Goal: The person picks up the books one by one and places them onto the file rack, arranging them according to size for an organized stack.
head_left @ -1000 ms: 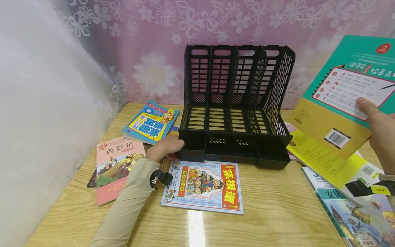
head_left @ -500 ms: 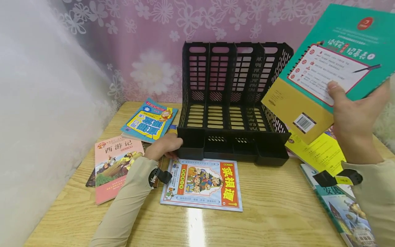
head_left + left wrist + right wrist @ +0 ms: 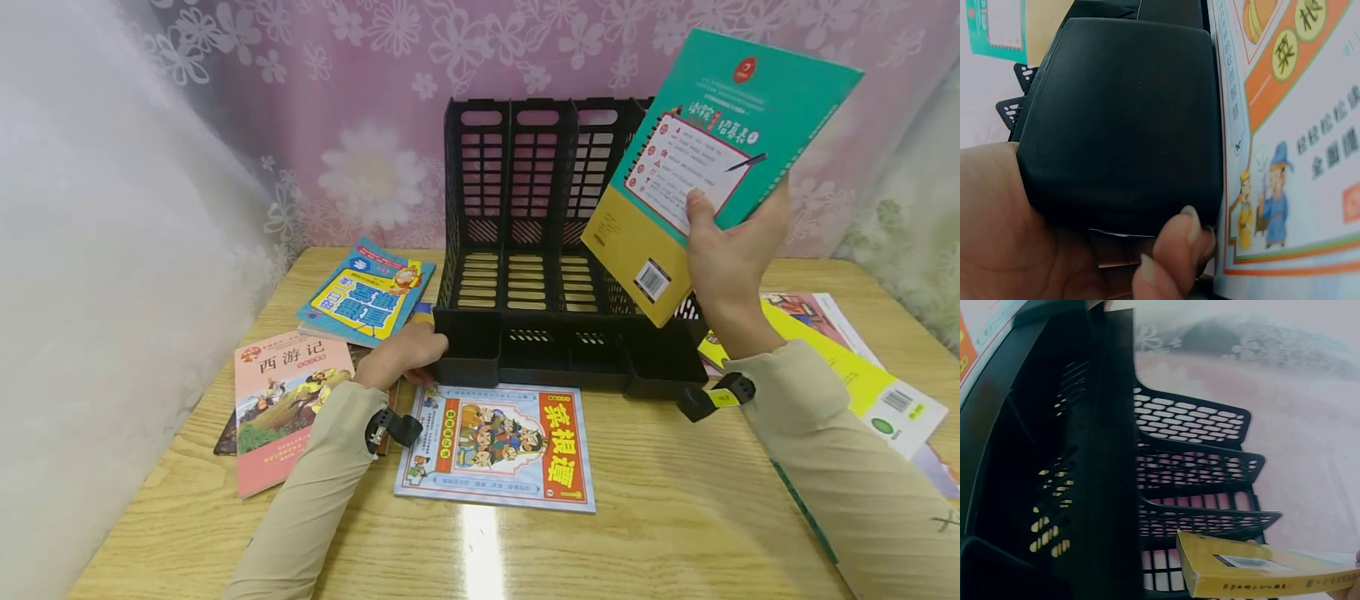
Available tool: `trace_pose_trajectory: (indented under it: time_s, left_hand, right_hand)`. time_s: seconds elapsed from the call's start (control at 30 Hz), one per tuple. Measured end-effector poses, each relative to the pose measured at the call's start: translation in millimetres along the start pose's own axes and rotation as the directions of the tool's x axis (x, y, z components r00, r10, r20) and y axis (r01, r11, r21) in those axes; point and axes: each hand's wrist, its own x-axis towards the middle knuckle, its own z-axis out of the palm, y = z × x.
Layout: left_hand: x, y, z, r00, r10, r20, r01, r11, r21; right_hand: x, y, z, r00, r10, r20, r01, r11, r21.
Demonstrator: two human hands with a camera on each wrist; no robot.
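Note:
My right hand (image 3: 731, 258) grips a green and yellow book (image 3: 720, 142), thumb on its cover. The tilted book is in front of the right part of a black file rack (image 3: 540, 217); in the right wrist view its yellow lower end (image 3: 1247, 569) appears beside the rack's dividers (image 3: 1197, 462). At the rack's front left corner, my left hand (image 3: 401, 354) holds the small front pocket (image 3: 1122, 125), its fingers curled by the pocket in the left wrist view. A light blue and red book (image 3: 495, 450) lies flat just before the rack.
Left of the rack lie a blue book (image 3: 367, 292) and a pink book (image 3: 288, 408), with other books partly under them. On the right, a yellow book (image 3: 840, 367) overlaps others, partly hidden by my right sleeve (image 3: 847, 450). A flowered curtain (image 3: 375, 125) hangs behind the wooden table (image 3: 360, 550).
My right hand has carried the green and yellow book leftward from the right side to in front of the rack's right part. My left hand stays at the rack's corner.

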Motion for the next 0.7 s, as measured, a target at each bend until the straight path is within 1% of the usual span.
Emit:
trace_pose_trajectory:
  time_s: [0.17,0.23,0.33,0.4,0.47,0.57,0.7]
  left_hand:
    - [0.9,1.7,-1.0,1.0,0.011,-0.008,-0.011,1.0,-0.002]
    - [1.2,1.9,-0.9,1.0,0.021,-0.014,-0.021,1.0,-0.004]
    - [1.7,1.5,-0.2,0.999,0.031,-0.025,-0.031,1.0,0.0]
    - [1.7,1.5,0.2,0.999,0.031,-0.032,-0.031,1.0,0.002]
    - [1.8,1.5,0.7,0.999,0.029,-0.036,-0.029,1.0,0.005]
    - [1.4,1.3,1.3,0.999,0.025,-0.033,-0.025,1.0,0.01]
    - [0.0,0.0,1.2,0.999,0.016,-0.029,-0.015,1.0,0.012]
  right_hand:
    - [-1.0,11,15,0.995,-0.099,0.026,0.1,0.995,-0.02]
    - [-2.4,12,20,0.992,-0.118,0.032,0.119,0.993,-0.014]
    - [-3.1,12,27,0.992,-0.122,0.032,0.123,0.992,-0.023]
    - [-3.7,9,32,0.993,-0.112,0.026,0.113,0.993,-0.022]
    - [-3.1,10,36,0.995,-0.098,0.016,0.099,0.994,-0.046]
    - [1.4,24,44,0.996,-0.087,-0.012,0.086,0.994,-0.061]
    - [7.6,53,54,0.996,-0.08,-0.035,0.078,0.995,-0.068]
